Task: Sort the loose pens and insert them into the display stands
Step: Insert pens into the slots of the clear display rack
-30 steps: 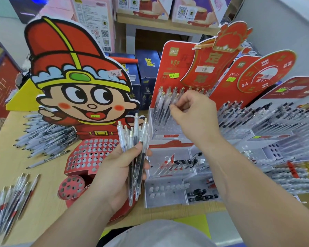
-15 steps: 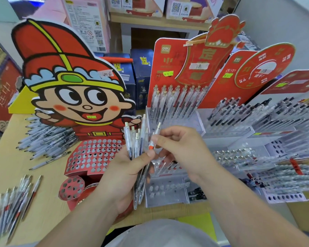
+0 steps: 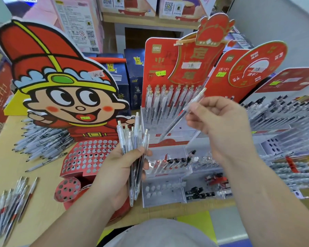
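Observation:
My left hand (image 3: 114, 177) grips a bundle of clear pens (image 3: 134, 150), tips down, in front of the cartoon display stand (image 3: 89, 157) with its red perforated tray. My right hand (image 3: 219, 122) pinches a single clear pen (image 3: 182, 114), tilted, its tip hanging over the red deli stand (image 3: 161, 68). That stand has a row of clear pens (image 3: 168, 102) standing in it. Loose pens (image 3: 43, 141) lie piled on the table at left, and another group (image 3: 11, 205) lies at lower left.
Clear acrylic stands (image 3: 162, 191) with caps and refills sit in front of me. More pen displays (image 3: 284, 118) fill the right side. Boxes (image 3: 132, 72) stand behind on the wooden table (image 3: 7, 168), shelves beyond.
My right hand went from the red stand's pen row back to the bundle, pulled out one pen, and now lifts it up and to the right toward the red stand.

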The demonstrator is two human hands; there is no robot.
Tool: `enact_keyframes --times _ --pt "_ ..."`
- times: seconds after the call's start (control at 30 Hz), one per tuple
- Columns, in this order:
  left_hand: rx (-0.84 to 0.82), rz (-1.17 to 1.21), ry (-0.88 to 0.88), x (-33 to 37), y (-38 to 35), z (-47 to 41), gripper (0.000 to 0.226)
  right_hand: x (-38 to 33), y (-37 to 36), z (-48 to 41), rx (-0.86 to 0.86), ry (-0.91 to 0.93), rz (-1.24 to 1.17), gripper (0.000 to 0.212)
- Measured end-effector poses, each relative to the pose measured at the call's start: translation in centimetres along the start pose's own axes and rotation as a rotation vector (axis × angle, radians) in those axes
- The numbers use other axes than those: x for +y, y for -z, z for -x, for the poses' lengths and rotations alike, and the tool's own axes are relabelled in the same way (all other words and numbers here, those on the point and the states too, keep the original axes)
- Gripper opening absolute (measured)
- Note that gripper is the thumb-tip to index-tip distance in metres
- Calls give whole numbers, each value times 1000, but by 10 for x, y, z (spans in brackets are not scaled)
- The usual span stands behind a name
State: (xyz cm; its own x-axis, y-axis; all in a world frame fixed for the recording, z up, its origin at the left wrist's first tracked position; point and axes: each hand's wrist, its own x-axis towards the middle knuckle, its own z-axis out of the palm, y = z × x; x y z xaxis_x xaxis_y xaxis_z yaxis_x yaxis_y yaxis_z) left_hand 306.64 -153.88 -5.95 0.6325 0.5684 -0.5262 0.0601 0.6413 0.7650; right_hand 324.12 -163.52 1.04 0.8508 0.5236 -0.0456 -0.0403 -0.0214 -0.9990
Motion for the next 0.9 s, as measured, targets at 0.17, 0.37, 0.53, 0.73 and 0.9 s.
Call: enact_keyframes --times 0.17,0.37,0.53,0.73,0.9 --pt "-3 30 -10 0 5 -2 35 -3 -6 -10 132 366 320 6" --pt "-9 54 -11 0 10 -3 36 14 -28 -18 175 480 488 10" --pt "-12 88 -15 1 11 -4 29 24 -32 -24 165 498 554 11" --pt "-14 82 -10 1 14 -5 28 36 -35 -25 119 439 597 14" --pt "-34 96 -22 4 16 -4 25 39 -38 -27 123 409 611 16"
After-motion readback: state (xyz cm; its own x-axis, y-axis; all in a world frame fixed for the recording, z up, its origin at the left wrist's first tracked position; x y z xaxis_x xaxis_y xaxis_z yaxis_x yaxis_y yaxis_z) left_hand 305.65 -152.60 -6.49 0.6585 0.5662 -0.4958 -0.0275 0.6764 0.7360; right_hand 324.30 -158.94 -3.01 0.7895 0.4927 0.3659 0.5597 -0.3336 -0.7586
